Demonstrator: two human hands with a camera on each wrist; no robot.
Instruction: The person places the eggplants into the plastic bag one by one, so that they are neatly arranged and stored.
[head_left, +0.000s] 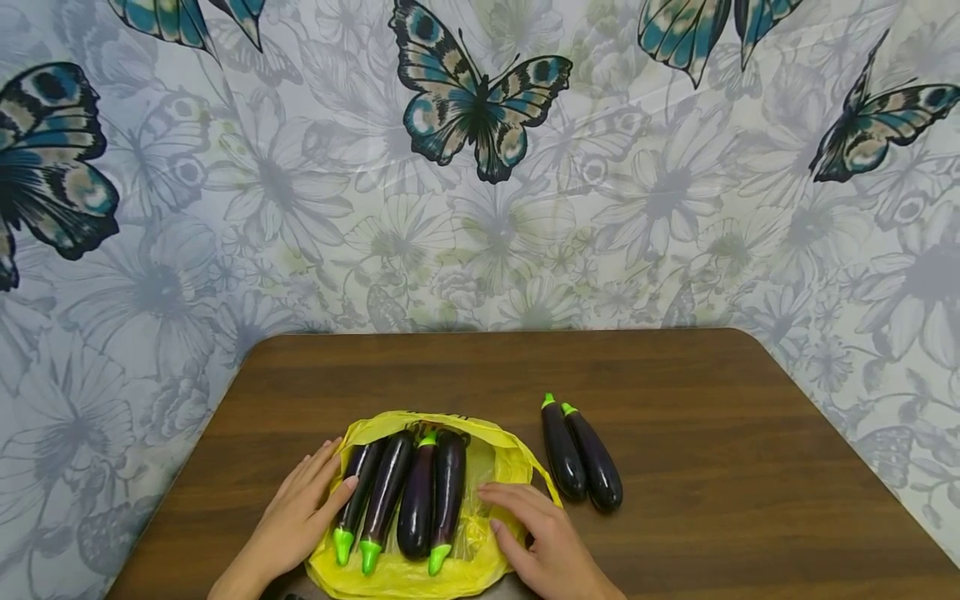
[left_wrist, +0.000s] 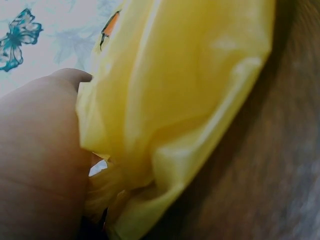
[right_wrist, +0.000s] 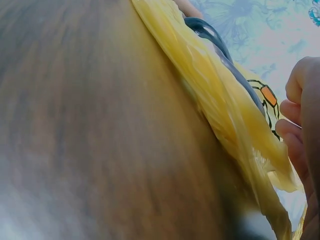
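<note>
A yellow plastic bag lies spread on the table with its mouth facing up. Inside it several dark purple eggplants with bright green caps lie side by side. My left hand rests along the bag's left edge, its fingers fairly straight and its thumb reaching over the rim by the leftmost eggplant. At the opposite side my right hand is over the bag's right part, fingers loosely bent and holding no eggplant. In the left wrist view, yellow plastic hides most of that hand's fingers.
Two more eggplants lie together on the brown wooden table, just right of the bag. Behind the table's far edge hangs a pale floral cloth printed with butterflies.
</note>
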